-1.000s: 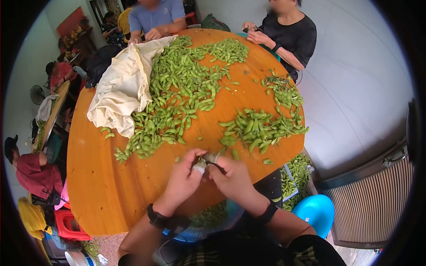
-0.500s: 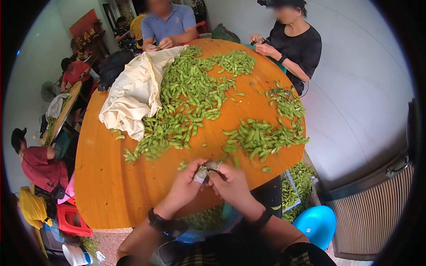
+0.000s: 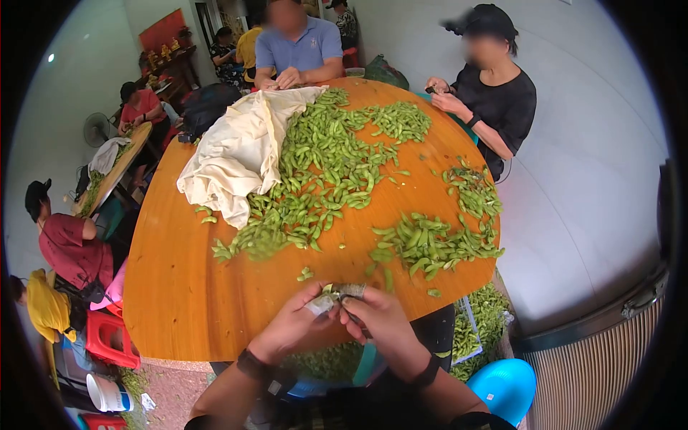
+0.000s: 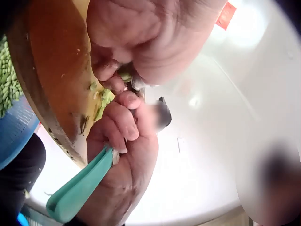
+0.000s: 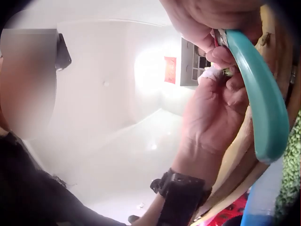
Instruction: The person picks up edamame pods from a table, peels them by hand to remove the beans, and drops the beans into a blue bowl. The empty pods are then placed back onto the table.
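My left hand [image 3: 292, 321], with a white wrap [image 3: 320, 304] on its thumb, pinches a green pod [image 5: 228, 72] over the table's near edge. Touching it at the fingertips, my right hand [image 3: 387, 324] has its fingers curled round a tool with a teal handle [image 5: 261, 103]; a grey wrap [image 3: 351, 289] covers its index finger. The handle [image 4: 82, 186] sticks out below my right hand [image 4: 123, 141] in the left wrist view, while my left hand [image 4: 155, 37] fills the top. The tool's tip is hidden among the fingers.
Green pods [image 3: 430, 244] lie in heaps on the round wooden table [image 3: 179, 287], beside a cream cloth [image 3: 236, 154]. Shelled beans [image 3: 326, 362] sit in a blue basket [image 4: 21, 125] below my hands. A tray of pods [image 3: 466, 333] stands lower right. Two people sit across the table.
The head view has shifted, so the table and pods appear farther right and lower. My hands remain together at the pod, and more of the teal handle shows beneath my right hand.
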A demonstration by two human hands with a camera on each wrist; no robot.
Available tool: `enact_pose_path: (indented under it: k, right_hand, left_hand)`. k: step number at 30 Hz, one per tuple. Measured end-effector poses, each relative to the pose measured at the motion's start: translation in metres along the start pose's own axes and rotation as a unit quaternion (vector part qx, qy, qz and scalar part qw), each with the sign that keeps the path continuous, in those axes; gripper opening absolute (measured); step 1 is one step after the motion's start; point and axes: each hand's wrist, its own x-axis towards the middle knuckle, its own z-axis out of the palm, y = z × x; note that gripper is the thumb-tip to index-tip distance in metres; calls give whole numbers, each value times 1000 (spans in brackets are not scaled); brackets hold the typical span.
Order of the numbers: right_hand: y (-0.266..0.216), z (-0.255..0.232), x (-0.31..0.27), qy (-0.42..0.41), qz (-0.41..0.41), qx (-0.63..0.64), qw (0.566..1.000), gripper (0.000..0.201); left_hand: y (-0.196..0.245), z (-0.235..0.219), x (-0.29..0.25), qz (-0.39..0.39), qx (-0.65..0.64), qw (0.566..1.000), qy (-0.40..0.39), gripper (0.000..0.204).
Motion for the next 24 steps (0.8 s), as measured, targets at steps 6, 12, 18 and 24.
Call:
enact_pose_path:
  k: [6, 12, 18, 24]
  right_hand:
    - [-8, -3, -9, -2, 37, 15, 999, 14]
    - [-8, -8, -16, 13, 56, 9, 998, 12]
    - [-8, -14, -21, -30, 10, -119, 992, 11]
    - [-5, -15, -25, -26, -18, -176, 984, 13]
  left_hand:
    - [-2, 9, -10, -53, -198, 978, 36, 36]
    - [7, 22, -12, -118, -167, 977, 67, 41]
    - [14, 23, -12, -189, -101, 976, 34, 38]
    - [-12, 29, -7, -123, 100, 985, 72, 34]
